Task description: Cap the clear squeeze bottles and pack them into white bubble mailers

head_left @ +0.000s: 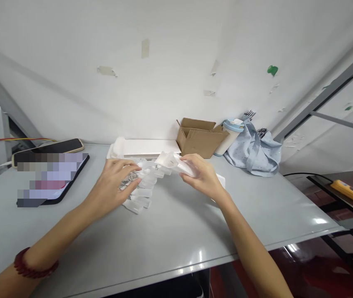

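Your right hand (199, 174) is closed in a pinch on a white plastic piece (171, 161), held just above the surface (176, 231), and the grip sits at one end only. In my judgement the free end could swing or slip out if you twist it.

Your left hand (117, 184) lies half curled over the pile (142, 192) of clear plastic parts, fingertips touching them. I can't tell whether it grips one. The pile sits mid-surface, nearer the back edge, and looks loosely stacked and slick. A push from that hand could fan the parts out toward the front edge.

Just behind the pile is a white tray (147, 147), which a sliding part could knock. Toward the back right corner stand a box (199, 138), a cup (230, 136) and a bag (255, 151); a wide right elbow might tip the cup. The tablet (55, 178) and phone (52, 147) lie near the left edge, within reach of a stray part.
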Motion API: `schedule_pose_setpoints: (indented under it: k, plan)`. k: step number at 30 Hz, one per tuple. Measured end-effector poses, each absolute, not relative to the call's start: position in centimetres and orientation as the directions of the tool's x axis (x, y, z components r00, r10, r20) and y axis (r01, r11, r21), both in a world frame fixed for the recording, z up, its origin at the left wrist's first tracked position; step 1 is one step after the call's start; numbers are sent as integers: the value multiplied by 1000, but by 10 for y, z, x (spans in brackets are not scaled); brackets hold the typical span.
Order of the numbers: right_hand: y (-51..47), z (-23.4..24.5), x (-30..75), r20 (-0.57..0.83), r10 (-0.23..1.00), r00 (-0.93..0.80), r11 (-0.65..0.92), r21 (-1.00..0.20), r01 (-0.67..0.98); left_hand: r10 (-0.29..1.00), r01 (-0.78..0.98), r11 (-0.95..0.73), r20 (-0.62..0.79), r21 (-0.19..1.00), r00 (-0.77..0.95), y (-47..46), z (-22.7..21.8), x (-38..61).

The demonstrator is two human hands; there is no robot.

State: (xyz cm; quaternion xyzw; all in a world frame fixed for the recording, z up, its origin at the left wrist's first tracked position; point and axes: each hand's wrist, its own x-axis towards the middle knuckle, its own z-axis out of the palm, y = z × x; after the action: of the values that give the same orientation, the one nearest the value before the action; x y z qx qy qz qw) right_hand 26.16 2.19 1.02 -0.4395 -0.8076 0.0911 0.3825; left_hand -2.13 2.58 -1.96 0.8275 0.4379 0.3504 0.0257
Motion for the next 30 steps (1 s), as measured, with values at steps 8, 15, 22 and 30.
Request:
schedule_pose_setpoints:
  k: [8, 15, 22, 30]
  plan:
    - [21, 8, 258, 495, 792, -358, 597, -502, 625, 706, 716, -634, 596, 291, 383, 26, -30, -16]
    - [20, 9, 257, 473, 804, -360, 584, -513, 629, 687, 681, -621, 687, 387, 236, 25, -17, -19]
    - [20, 9, 257, 443, 806, -392, 586, -508, 631, 712, 695, -510, 703, 507, 10, 16, 0, -27]
    - [14, 2, 245, 448, 743, -497, 667, -436, 604, 621, 618, -678, 759, 397, 195, 11, 0, -14]
